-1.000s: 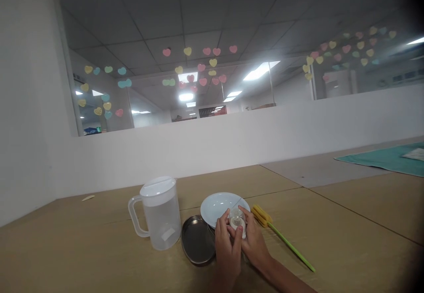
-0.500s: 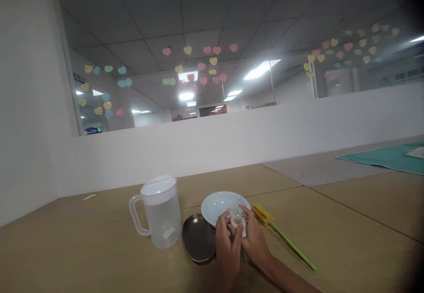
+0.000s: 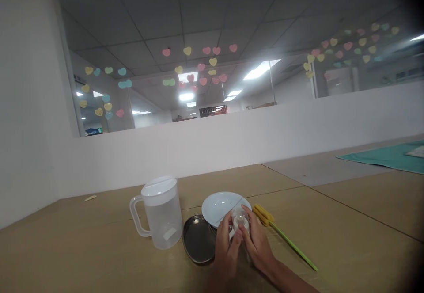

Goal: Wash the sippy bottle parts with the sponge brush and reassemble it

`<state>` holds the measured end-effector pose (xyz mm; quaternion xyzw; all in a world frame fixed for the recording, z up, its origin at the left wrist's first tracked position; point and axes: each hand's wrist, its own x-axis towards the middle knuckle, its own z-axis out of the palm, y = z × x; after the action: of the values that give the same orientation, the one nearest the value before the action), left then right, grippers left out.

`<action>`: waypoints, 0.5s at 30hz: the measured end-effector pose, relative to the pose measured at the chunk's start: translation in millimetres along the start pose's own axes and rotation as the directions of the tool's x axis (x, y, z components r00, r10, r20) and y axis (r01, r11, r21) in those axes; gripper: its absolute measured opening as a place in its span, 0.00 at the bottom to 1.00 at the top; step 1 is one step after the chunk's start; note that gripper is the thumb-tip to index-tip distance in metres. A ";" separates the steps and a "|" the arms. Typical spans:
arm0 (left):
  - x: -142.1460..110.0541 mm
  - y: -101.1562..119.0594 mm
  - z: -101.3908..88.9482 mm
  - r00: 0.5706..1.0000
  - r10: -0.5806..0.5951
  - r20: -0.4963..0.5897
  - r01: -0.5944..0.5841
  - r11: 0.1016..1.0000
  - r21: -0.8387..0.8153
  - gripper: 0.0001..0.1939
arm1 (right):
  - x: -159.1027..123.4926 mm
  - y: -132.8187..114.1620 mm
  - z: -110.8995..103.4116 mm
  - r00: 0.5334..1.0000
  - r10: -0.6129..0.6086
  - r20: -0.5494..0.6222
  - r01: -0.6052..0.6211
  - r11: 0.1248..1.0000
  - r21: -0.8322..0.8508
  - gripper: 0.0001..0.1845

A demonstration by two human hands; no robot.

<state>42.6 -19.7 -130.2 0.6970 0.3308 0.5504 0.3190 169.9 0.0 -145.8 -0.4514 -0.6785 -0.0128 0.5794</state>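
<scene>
Both my hands are wrapped around what looks like a baby bottle (image 3: pixel 240 216), with a clear domed top and a white collar. My left hand (image 3: pixel 226 245) grips its left side, thumb against the front. From the right, my right hand (image 3: pixel 260 242) closes on it with its thumb near the collar. My fingers hide most of the bottle's lower part. Just behind the hands lies a pale blue-white plate (image 3: pixel 217 202), with a thin clear rod (image 3: pixel 228 211) across it. A dark metal tray (image 3: pixel 198 240) sits left of my left hand.
A translucent lidded pitcher (image 3: pixel 164 218) stands left of the tray. On the right lies a sponge brush (image 3: pixel 288 239) with a yellow head and green handle. A teal cloth (image 3: pixel 387 156) is at far right. Behind the table runs a white wall (image 3: pixel 198 145) with windows.
My hands and the bottle have shifted slightly, and the domed top has tilted a little to the right. My thumbs have moved on the collar. The other things stay put.
</scene>
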 end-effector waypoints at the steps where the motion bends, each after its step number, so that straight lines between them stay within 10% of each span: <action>1: -1.4 -1.0 -1.9 1.000 0.000 0.027 -0.001 1.000 0.023 0.31 | 1.1 -0.4 -0.9 1.000 0.016 -0.001 -0.016 1.000 0.021 0.24; 15: 6.2 4.6 2.9 0.998 -0.047 0.040 0.046 0.999 0.021 0.38 | 11.4 -2.4 -12.5 0.995 0.039 0.090 -0.070 0.923 0.379 0.22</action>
<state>47.0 -17.5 -123.6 0.7033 0.3457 0.5254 0.3313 179.0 -1.4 -131.4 -0.3490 -0.6779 0.1536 0.6285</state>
